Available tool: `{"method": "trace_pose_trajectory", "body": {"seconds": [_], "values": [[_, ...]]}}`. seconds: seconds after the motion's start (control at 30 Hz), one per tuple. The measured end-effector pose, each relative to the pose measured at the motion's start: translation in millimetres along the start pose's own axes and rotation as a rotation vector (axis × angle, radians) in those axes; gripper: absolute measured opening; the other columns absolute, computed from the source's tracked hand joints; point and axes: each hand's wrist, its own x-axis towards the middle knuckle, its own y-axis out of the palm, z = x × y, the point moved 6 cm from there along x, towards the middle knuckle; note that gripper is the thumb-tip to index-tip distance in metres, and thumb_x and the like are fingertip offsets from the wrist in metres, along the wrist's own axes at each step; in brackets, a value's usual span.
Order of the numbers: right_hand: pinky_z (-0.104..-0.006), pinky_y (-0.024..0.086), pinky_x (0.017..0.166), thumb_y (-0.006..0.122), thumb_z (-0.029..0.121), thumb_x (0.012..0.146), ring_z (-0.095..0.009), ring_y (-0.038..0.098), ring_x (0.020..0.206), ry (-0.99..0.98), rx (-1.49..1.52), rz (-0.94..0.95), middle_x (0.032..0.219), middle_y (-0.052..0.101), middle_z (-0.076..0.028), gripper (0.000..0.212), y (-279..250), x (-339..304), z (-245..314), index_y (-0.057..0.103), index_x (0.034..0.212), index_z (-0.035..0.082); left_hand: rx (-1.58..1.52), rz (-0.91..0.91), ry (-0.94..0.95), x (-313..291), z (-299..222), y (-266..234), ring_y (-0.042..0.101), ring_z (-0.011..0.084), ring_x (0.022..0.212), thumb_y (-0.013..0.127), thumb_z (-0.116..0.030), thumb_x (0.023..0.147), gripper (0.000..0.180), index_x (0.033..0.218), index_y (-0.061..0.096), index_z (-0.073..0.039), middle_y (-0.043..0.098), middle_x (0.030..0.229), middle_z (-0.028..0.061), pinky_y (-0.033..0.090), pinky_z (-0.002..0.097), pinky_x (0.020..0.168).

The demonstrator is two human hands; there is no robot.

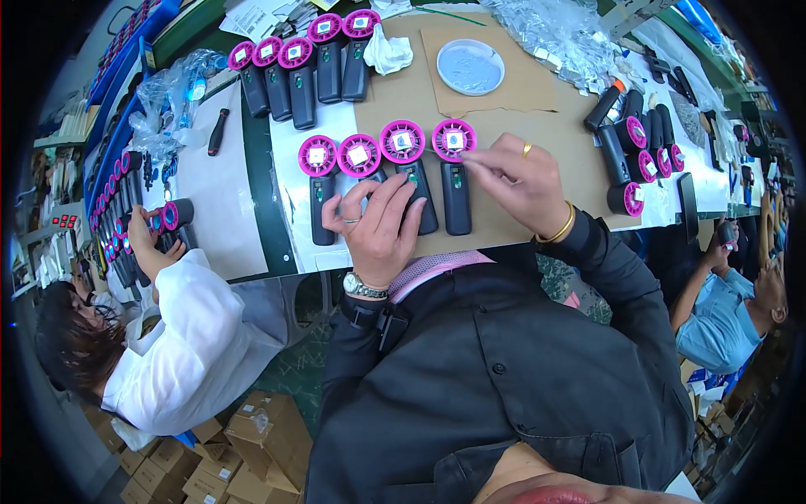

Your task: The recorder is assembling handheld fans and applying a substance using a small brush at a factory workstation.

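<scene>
The desk (579,189) is bright, the clear plastic (546,29) shines, straight lines bend outward, and the corners are black.

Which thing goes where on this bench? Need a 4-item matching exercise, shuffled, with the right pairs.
Things
1. Left hand
2. Screwdriver
3. Right hand
4. Round dish

Places
A. On a piece of brown cardboard
B. Fingertips at the near row's rightmost pink-rimmed head
C. Over black handles in the near row
D. On a white sheet, left side

Pairs: 1-C, 2-D, 3-B, 4-A
</scene>
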Motion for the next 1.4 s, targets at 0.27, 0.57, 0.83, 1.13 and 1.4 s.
{"method": "trace_pose_trajectory", "body": {"seconds": [0.27, 0.57, 0.83, 1.13, 1.4], "values": [[-0.0236, 0.053, 0.084, 0.08, 0.008, 0.102, -0.006, 0.07, 0.095, 0.752, 0.709, -0.127, 0.098, 0.078, 0.0, 0.02, 8.2, -8.4, -43.9, 0.082, 0.118, -0.004, -0.005, 0.01, 0.0, -0.3, 0.2, 1.7, 0.062, 0.0201, 0.119, 0.086, -0.019, 0.089, 0.023, 0.111, 0.081, -0.012, 0.079, 0.122, -0.0027, 0.025, 0.0491, 0.112], [-0.0202, 0.042, 0.068, 0.077, 0.011, 0.104, -0.002, 0.057, 0.078, 0.855, 0.817, -0.103, 0.093, 0.075, 0.002, 0.02, 10.6, -4.7, -43.7, 0.082, 0.119, -0.002, 0.005, 0.015, 0.004, -1.2, -0.1, 2.0, 0.063, 0.0202, 0.118, 0.086, -0.019, 0.089, 0.024, 0.112, 0.081, -0.012, 0.079, 0.122, -0.0027, 0.025, 0.0494, 0.111], [-0.0226, 0.027, 0.058, 0.078, 0.015, 0.104, -0.001, 0.041, 0.066, 1.006, 1.092, -0.063, 0.078, 0.059, 0.008, 0.024, 6.5, -14.4, -61.4, 0.081, 0.12, -0.003, 0.012, -0.006, 0.012, 0.4, -1.6, 0.5, 0.063, 0.0206, 0.118, 0.087, -0.019, 0.089, 0.025, 0.113, 0.081, -0.012, 0.078, 0.123, -0.0029, 0.027, 0.0485, 0.11], [-0.0224, 0.04, 0.065, 0.085, 0.022, 0.099, -0.003, 0.052, 0.073, 0.848, 0.235, -0.307, 0.086, 0.072, 0.003, 0.03, -39.6, 3.4, -140.8, 0.084, 0.113, -0.004, 0.06, -0.13, -0.098, -14.8, 12.4, -8.6, 0.066, 0.0224, 0.113, 0.089, -0.017, 0.088, 0.027, 0.113, 0.08, -0.012, 0.072, 0.114, 0.0021, 0.029, 0.0478, 0.111], [-0.0231, 0.044, 0.068, 0.084, 0.02, 0.099, -0.003, 0.055, 0.077, 0.88, 0.235, -0.264, 0.089, 0.075, 0.002, 0.027, -23.6, 5.2, -162.6, 0.085, 0.11, -0.005, 0.101, -0.124, -0.132, -20.2, 17.9, -9.1, 0.069, 0.0212, 0.113, 0.09, -0.017, 0.087, 0.032, 0.115, 0.077, -0.01, 0.074, 0.115, 0.0026, 0.028, 0.0477, 0.115]]}}
